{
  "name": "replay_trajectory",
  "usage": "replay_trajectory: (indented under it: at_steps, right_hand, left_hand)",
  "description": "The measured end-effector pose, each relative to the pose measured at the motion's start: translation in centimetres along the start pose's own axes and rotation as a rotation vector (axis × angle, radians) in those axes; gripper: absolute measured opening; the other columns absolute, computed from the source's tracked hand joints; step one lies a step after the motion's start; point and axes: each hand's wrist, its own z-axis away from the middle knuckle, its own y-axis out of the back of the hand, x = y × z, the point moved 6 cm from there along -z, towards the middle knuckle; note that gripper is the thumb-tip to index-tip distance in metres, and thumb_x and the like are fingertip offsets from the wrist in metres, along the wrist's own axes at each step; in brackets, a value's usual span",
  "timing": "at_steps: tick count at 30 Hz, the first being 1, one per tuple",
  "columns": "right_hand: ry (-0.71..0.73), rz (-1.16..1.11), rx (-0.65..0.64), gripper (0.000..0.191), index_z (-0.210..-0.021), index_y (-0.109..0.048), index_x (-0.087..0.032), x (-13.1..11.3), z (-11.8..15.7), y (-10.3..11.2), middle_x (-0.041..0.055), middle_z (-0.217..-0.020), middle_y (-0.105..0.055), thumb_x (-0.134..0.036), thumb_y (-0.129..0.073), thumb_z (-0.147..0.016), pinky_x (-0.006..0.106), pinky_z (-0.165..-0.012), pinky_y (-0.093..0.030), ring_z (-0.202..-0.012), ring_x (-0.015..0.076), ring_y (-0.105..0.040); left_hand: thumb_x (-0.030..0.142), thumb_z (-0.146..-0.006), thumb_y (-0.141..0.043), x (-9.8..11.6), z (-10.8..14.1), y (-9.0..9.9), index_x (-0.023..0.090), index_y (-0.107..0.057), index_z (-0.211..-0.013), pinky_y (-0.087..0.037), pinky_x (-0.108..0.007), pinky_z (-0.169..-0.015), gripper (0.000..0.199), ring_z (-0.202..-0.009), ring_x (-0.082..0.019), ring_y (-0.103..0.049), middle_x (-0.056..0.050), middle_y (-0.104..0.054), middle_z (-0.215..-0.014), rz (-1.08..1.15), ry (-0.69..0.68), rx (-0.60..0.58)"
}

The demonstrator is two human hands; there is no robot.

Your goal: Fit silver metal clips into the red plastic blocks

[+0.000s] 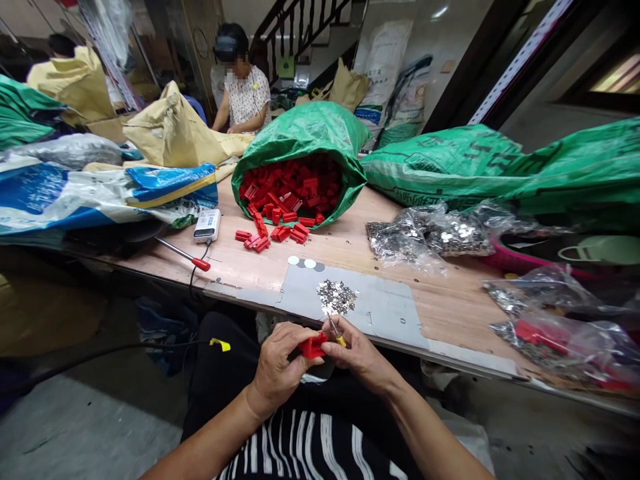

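Just off the table's front edge, my left hand (280, 363) grips a red plastic part (313, 347) between thumb and fingers. My right hand (354, 352) is closed around a small screwdriver-like tool with a yellow handle (341, 341); its thin metal shaft points up and away from me. The right fingertips meet the red part's right side. Beyond the hands, a pile of small shiny metal pieces (338, 296) lies on a grey mat (390, 308). Whether a metal piece sits inside the red part I cannot tell.
A green sack (305, 127) spills red parts (285, 193) onto the wooden table (345, 230). Plastic bags of metal pieces (425, 233) stand at right. A red-handled screwdriver (200, 264) and a white power bank (207, 225) lie at left. A person (245, 93) sits behind.
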Motion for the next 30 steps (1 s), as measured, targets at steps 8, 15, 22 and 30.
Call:
replay_trajectory:
  at_steps: [8, 15, 22, 30]
  right_hand:
    - [-0.102, -0.327, -0.100, 0.045, -0.088, -0.045, -0.021, 1.6, 0.3, -1.5, -0.0090, -0.063, -0.037, -0.039, -0.079, -0.065, 0.018, -0.042, -0.013, -0.047, 0.0035, -0.021]
    - [-0.057, -0.201, -0.146, 0.048, -0.099, -0.045, -0.021, 1.0, -0.3, -1.2, -0.0078, -0.060, -0.046, -0.053, -0.069, -0.073, 0.018, -0.042, -0.017, -0.043, 0.0037, -0.025]
    - [0.240, 0.816, 0.353, 0.013, -0.084, -0.060, -0.020, -4.9, -3.6, 4.9, -0.0003, -0.075, -0.060, -0.030, -0.054, -0.088, 0.026, -0.067, -0.039, -0.070, 0.0133, -0.053]
    - [0.182, 1.353, 0.271, 0.015, -0.092, -0.067, -0.022, -5.6, -6.8, 4.3, 0.0037, -0.092, -0.065, -0.024, -0.053, -0.088, 0.025, -0.069, -0.040, -0.083, 0.0161, -0.059]
  left_hand:
    - [0.035, -0.073, -0.073, -1.2, 0.4, 0.3, 0.021, -0.069, -0.097, -0.049, -0.039, -0.083, 0.028, -0.092, -0.023, -0.063, -0.008, -0.071, -0.086, 0.240, -0.001, -0.009]
    - [0.033, -0.070, -0.075, -5.5, 2.0, -1.5, 0.018, -0.067, -0.097, -0.051, -0.034, -0.086, 0.032, -0.093, -0.021, -0.065, -0.008, -0.069, -0.100, 0.729, 0.489, 0.103]
    - [0.025, -0.068, -0.076, -6.0, 1.5, -0.8, 0.016, -0.065, -0.097, -0.052, -0.030, -0.084, 0.032, -0.085, -0.016, -0.067, -0.004, -0.072, -0.091, 0.747, 0.667, 0.259]
    - [0.029, -0.070, -0.075, -6.5, 1.7, -0.6, 0.015, -0.066, -0.098, -0.052, -0.031, -0.084, 0.033, -0.085, -0.018, -0.067, -0.006, -0.072, -0.091, 0.634, 0.644, 0.224]
